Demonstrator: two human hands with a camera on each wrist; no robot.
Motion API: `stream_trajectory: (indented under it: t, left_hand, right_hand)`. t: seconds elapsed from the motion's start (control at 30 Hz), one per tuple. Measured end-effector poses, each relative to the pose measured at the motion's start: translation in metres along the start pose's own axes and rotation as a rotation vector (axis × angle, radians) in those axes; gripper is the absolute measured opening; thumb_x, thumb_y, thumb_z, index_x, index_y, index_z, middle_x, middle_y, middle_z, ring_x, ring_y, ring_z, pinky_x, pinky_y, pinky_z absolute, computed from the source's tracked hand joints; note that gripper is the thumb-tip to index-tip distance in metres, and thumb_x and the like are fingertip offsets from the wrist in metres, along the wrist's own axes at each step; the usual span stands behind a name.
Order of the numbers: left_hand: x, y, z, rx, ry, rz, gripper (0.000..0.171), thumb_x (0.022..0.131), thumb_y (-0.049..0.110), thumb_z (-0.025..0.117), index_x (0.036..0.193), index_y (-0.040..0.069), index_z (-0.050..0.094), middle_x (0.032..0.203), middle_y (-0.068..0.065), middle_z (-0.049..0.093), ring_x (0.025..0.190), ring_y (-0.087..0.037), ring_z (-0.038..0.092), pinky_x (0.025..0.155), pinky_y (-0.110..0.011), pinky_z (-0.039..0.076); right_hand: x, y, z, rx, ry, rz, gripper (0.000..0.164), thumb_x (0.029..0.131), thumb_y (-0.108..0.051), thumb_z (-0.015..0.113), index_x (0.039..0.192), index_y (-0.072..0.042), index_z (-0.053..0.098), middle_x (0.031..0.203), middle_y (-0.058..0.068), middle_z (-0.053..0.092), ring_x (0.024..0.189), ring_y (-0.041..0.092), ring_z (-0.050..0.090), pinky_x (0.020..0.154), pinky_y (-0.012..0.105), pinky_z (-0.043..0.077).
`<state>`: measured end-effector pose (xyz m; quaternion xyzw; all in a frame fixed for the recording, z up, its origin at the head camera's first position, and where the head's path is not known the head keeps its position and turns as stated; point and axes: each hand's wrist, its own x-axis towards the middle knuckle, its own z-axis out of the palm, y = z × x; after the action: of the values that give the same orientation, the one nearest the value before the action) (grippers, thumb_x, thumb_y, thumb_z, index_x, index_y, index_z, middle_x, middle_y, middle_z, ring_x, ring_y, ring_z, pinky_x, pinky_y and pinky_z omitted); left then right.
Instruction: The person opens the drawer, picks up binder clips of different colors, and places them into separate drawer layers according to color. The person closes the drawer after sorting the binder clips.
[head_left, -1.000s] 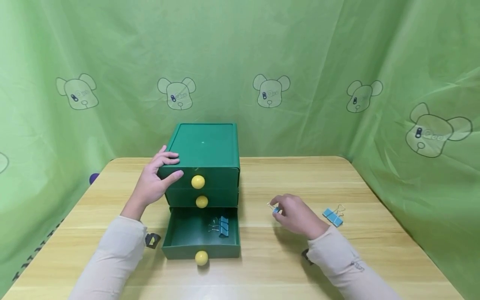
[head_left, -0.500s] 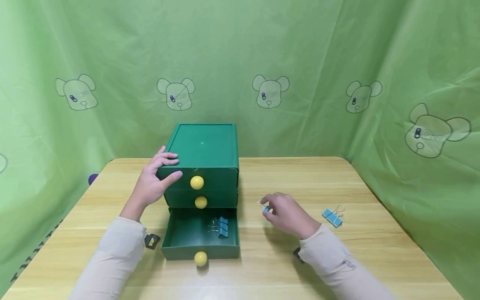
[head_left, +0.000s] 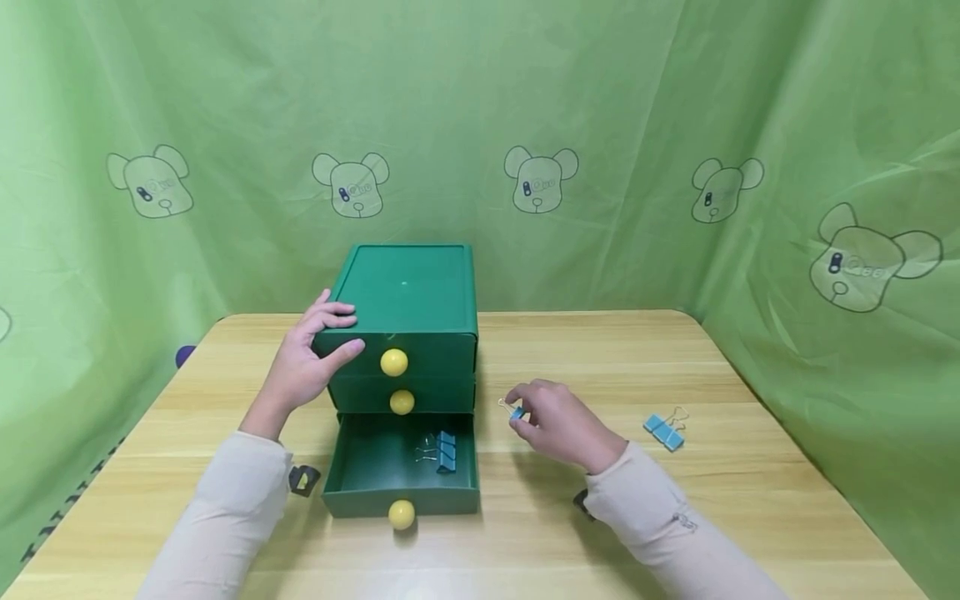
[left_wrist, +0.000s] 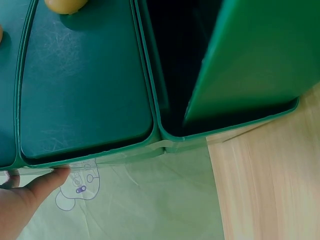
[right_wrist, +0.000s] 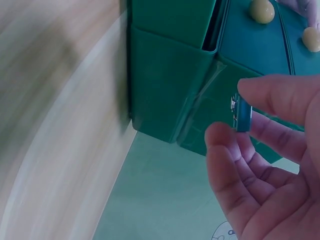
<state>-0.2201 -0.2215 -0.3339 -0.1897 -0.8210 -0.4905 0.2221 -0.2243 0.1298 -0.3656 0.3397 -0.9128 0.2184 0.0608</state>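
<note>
In the head view, a green three-drawer cabinet (head_left: 412,287) stands on the table. Its bottom drawer (head_left: 356,503) is pulled out, with a blue binder clip (head_left: 447,454) lying inside. My left hand (head_left: 300,367) rests on the cabinet's top left corner, fingers over the top and thumb on the front. Right of the drawer, above the table, my right hand (head_left: 566,423) pinches a smaller blue binder clip (right_wrist: 243,114) between thumb and fingers. A third blue binder clip (head_left: 666,432) lies on the table, farther right.
Yellow round knobs, such as the top one (head_left: 393,362), stick out from the drawer fronts. The wooden table (head_left: 600,350) extends to the right of the cabinet. A green curtain (head_left: 465,100) surrounds its back and sides.
My right hand has moved left with the pinched binder clip, closer to the cabinet. My left hand has kept its place on the corner.
</note>
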Motion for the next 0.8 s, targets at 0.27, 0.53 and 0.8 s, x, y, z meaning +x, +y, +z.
stream_trajectory:
  t: [0.27, 0.53, 0.8]
  left_hand:
    - [0.0, 0.0, 0.0, -0.002, -0.001, -0.002, 0.027, 0.087, 0.006, 0.071, 0.112, -0.001, 0.064, 0.133, -0.014, 0.054, 0.145, -0.022, 0.017, 0.112, -0.061, 0.012]
    - [0.0, 0.001, 0.0, -0.004, 0.0, -0.001, 0.027, 0.087, 0.006, 0.071, 0.112, -0.001, 0.064, 0.133, -0.013, 0.054, 0.145, -0.02, 0.017, 0.112, -0.06, 0.011]
    - [0.0, 0.002, 0.0, -0.009, 0.001, -0.002, 0.027, 0.087, 0.006, 0.072, 0.112, -0.001, 0.064, 0.133, -0.014, 0.054, 0.145, -0.021, 0.017, 0.112, -0.06, 0.011]
  right_hand:
    - [0.004, -0.007, 0.002, 0.055, -0.021, -0.04, 0.021, 0.084, -0.006, 0.073, 0.104, 0.0, 0.068, 0.08, 0.001, 0.06, 0.069, 0.016, 0.056, 0.061, 0.022, 0.048]
    - [0.006, -0.016, 0.004, 0.067, -0.025, -0.077, 0.022, 0.084, -0.007, 0.073, 0.105, 0.001, 0.068, 0.082, 0.001, 0.061, 0.069, 0.014, 0.055, 0.061, 0.022, 0.049]
    - [0.011, -0.025, 0.006, 0.067, -0.043, -0.069, 0.02, 0.084, -0.007, 0.073, 0.103, -0.001, 0.069, 0.084, 0.002, 0.062, 0.071, 0.018, 0.057, 0.061, 0.022, 0.049]
